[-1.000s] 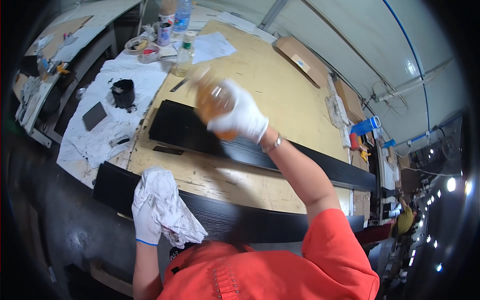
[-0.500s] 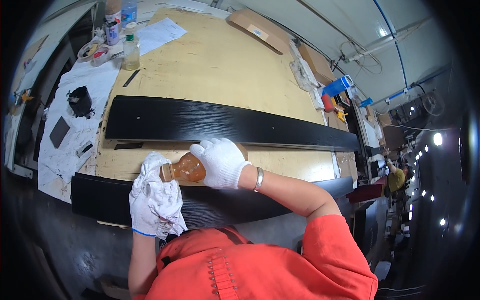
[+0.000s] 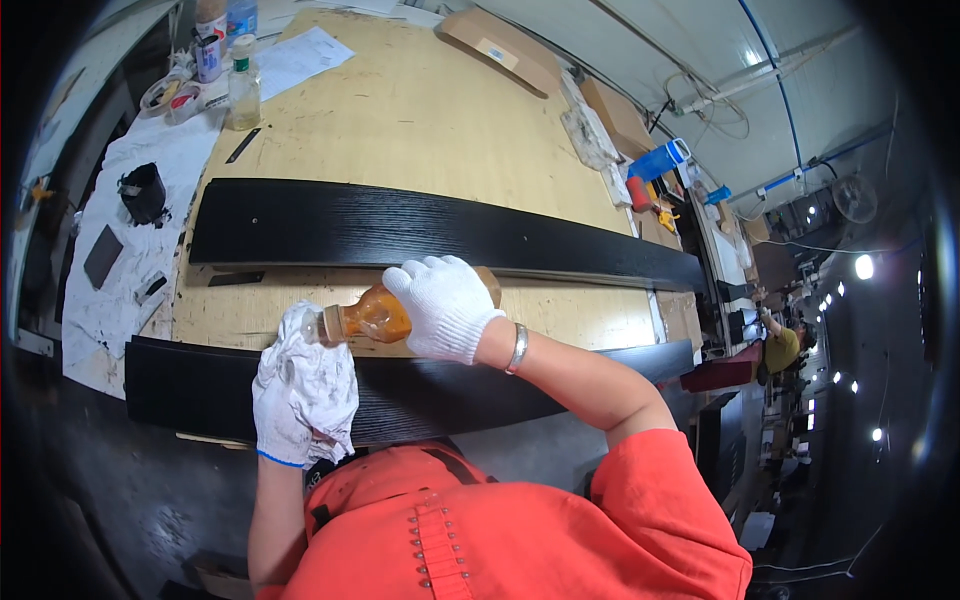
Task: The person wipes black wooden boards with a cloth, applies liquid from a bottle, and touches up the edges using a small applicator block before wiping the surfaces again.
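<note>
My right hand [image 3: 445, 305], in a white glove, grips a small plastic bottle of orange-brown liquid [image 3: 375, 315] tipped on its side, its neck pointing left against a stained white rag [image 3: 315, 375]. My left hand [image 3: 290, 400], also gloved, holds that rag bunched up over the near black wooden plank [image 3: 190, 385]. A second long black plank [image 3: 400, 230] lies farther back on the plywood table [image 3: 420, 110].
At the table's far left stand a clear bottle [image 3: 242, 85], a can [image 3: 209, 55] and tape rolls [image 3: 165, 95]. White stained paper [image 3: 110, 260] with a black cup [image 3: 145, 190] covers the left side. Cardboard boxes [image 3: 500, 50] and a blue tool [image 3: 660, 160] lie far right. Another person [image 3: 780, 345] stands at right.
My right hand brought the bottle down from above the table to the rag and tipped it over. The left hand kept hold of the rag.
</note>
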`<state>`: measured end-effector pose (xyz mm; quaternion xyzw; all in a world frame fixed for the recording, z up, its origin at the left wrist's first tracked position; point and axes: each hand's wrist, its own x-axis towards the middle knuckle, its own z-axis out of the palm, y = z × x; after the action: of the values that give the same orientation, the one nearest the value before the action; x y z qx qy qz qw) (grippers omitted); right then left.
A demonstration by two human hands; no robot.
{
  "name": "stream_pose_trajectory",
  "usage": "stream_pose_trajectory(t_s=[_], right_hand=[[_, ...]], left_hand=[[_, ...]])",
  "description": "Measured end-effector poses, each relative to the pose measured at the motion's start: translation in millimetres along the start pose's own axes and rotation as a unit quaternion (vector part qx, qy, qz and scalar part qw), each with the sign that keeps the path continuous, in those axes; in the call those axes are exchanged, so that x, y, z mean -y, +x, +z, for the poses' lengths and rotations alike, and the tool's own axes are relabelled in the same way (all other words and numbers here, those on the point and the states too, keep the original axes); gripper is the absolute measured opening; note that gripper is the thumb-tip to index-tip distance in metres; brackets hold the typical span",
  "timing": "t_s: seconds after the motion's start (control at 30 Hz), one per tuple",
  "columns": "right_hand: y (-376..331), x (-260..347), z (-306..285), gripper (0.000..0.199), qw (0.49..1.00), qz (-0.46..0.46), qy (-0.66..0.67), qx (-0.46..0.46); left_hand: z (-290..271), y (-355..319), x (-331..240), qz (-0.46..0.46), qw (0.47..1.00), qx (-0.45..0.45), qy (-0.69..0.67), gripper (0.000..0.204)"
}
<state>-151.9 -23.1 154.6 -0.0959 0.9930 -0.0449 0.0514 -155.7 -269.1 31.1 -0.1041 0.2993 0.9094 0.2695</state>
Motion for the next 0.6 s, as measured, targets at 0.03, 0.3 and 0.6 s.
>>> stream_pose_trajectory(t_s=[0.03,0.3,0.6], right_hand=[[0,1,-1,0.038,1.0,-0.003,0.0,0.001],[20,6,6,0.038,0.996,-0.047,0.071,0.014],[171,-56,-10,0.076,0.784,0.011,0.559,-0.269]], left_hand=[[-1,0,0,0.002,1.0,-0.002,-0.001,0.036],[-3,-10,-8,-0.046,0.989,0.04,-0.135,0.037],[-69,-51,-99,0.228,0.857,-0.239,0.395,0.035]])
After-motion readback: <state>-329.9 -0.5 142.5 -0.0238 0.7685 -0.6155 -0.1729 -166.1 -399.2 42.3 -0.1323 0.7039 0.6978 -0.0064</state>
